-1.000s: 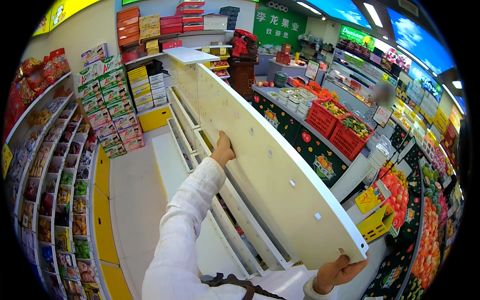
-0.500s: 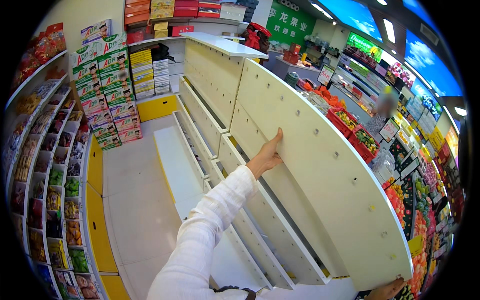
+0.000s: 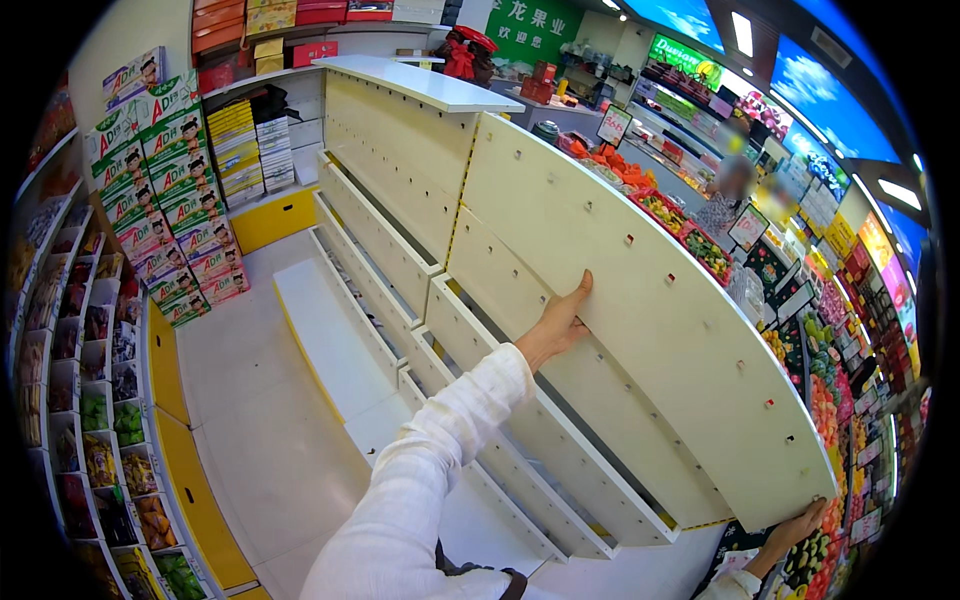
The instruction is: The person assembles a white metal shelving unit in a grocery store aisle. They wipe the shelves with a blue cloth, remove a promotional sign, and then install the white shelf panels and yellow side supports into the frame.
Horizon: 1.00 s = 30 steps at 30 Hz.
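A long cream-white board with small metal studs slants across the top of a tiered white shelf unit. My left hand grips the board's lower edge, its thumb up against the face and its fingers mostly hidden behind. At the board's lower right corner, my right hand is closed on the end edge. Beyond the left end of this board stands a similar upright panel, topped by a white ledge. Narrow troughs with low, holed fronts run below both.
Stacked drink cartons stand at the back left, beside piled yellow and white boxes. Bins of packaged snacks line the left side. Fruit displays lie past the board on the right, where a person is near a counter.
My view has shifted, so the surroundings appear farther left. The board's right end has risen a little relative to the shelf, with both hands still holding it.
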Each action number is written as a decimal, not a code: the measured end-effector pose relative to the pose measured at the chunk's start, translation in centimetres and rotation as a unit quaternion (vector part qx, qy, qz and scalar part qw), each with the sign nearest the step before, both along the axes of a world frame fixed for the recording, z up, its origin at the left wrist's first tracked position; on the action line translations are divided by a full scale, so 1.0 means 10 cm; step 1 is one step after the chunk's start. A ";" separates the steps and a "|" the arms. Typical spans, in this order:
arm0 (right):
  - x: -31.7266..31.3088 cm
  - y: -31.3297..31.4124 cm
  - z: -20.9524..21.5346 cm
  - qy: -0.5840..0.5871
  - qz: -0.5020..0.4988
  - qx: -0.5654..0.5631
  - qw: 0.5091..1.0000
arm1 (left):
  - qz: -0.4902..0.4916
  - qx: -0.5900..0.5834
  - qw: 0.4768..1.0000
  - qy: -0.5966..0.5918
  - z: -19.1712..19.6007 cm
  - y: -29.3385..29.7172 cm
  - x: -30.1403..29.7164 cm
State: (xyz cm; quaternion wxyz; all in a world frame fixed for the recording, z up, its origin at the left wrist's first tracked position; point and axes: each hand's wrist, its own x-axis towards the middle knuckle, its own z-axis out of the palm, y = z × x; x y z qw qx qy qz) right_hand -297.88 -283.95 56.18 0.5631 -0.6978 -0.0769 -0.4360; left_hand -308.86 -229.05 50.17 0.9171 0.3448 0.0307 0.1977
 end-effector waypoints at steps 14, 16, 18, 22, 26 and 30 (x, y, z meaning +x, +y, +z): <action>-0.48 -0.11 -0.25 -0.060 -0.013 0.110 0.992 | -0.015 -0.096 0.992 -0.084 0.08 -0.10 -0.10; -0.57 -0.09 -0.23 -0.037 0.031 0.108 0.993 | -0.016 -0.106 0.990 -0.090 0.02 -0.10 -0.13; -0.55 -0.18 -0.20 0.017 0.018 0.028 0.999 | -0.015 -0.115 0.989 -0.088 0.00 -0.08 -0.11; -0.86 0.19 0.32 -0.112 -0.068 -0.127 0.983 | 0.007 -0.120 0.989 -0.086 -0.12 -0.03 -0.05; -1.24 1.38 0.69 -0.212 -0.046 -0.332 0.918 | 0.090 -0.094 0.990 -0.051 -0.52 0.27 -0.12; -0.89 2.68 0.79 -0.130 0.077 -0.497 0.854 | 0.116 -0.128 0.985 -0.008 -0.68 0.26 -0.13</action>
